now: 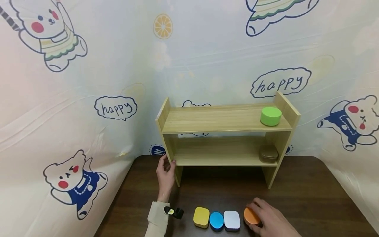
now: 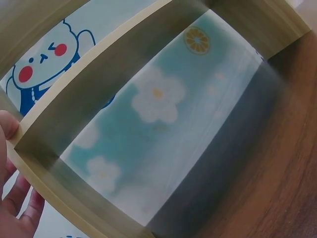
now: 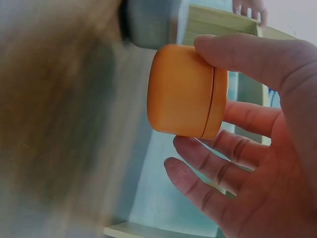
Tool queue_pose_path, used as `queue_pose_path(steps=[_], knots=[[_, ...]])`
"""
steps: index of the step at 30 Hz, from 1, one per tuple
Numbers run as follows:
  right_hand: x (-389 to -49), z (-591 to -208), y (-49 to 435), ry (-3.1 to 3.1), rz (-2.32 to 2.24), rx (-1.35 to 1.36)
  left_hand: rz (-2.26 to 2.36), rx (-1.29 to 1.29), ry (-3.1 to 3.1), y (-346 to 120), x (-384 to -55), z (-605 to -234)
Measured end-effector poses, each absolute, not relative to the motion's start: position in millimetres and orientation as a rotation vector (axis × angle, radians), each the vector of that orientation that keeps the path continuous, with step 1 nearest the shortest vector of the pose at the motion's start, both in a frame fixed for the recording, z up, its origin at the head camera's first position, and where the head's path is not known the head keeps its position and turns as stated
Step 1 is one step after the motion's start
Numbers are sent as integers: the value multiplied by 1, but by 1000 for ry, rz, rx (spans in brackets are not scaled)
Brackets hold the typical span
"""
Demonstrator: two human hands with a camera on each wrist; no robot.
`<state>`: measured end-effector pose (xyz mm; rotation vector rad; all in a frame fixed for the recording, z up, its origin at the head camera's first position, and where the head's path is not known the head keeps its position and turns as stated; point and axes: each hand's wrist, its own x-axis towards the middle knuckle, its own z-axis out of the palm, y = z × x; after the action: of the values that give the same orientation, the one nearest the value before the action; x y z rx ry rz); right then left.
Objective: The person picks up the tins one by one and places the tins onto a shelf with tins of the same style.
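My left hand [image 1: 165, 176] grips the left side panel of a small two-tier wooden shelf [image 1: 219, 120], thumb on the front edge and fingers behind, as the left wrist view also shows. With thumb and fingers, my right hand [image 1: 270, 219] holds a round orange tin [image 1: 251, 216] at the table's front. Its rounded body and lid seam show in the right wrist view, where the orange tin [image 3: 185, 91] is between thumb and fingertips. Left of it, in a row, stand a white square tin [image 1: 232, 220], a blue round tin [image 1: 216, 220] and a yellow square tin [image 1: 201, 216].
A green round tin [image 1: 270, 116] stands at the right end of the upper board. On the lower board's right end sits a brownish-gold square tin [image 1: 268, 154]. The shelf stands on a dark wood table [image 1: 133, 197] before a printed cloth backdrop [image 1: 207, 49].
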<state>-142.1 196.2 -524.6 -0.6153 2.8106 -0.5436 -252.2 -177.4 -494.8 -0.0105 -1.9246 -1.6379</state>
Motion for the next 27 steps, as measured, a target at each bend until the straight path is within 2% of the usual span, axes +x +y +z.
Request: queue_pose_path(steps=[13, 27], knots=[[-147, -487, 189, 3139, -695, -783, -1680, 25, -1925, -174, -252, -490], [-157, -439, 186, 3220, -682, -797, -1684, -2, -1944, -176, -251, -490]])
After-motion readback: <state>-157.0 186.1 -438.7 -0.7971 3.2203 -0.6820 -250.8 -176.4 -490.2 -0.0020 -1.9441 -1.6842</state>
